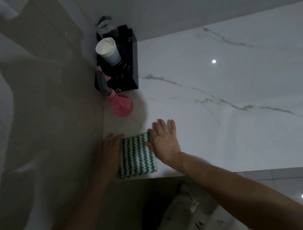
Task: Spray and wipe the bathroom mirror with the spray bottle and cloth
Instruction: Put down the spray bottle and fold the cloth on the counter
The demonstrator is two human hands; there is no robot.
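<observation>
A folded green-and-white zigzag cloth [136, 156] lies on the white marble counter [225, 101], near its front edge. My left hand [112, 152] lies flat along the cloth's left side, fingers straight. On the cloth's right side rests my right hand [164, 141], fingers spread on the counter and thumb touching the cloth. The pink spray bottle [121, 106] with a grey trigger head stands just behind the cloth, untouched. A large glossy reflective surface, apparently the mirror [41, 93], fills the left of the view and meets the counter there.
A black organiser [133, 61] sits in the back corner against the wall, holding a white-and-blue cup [108, 51] and a clear glass [104, 26]. The marble counter stretches away to the right. Below its front edge lie patterned fabric [185, 220] and floor tiles.
</observation>
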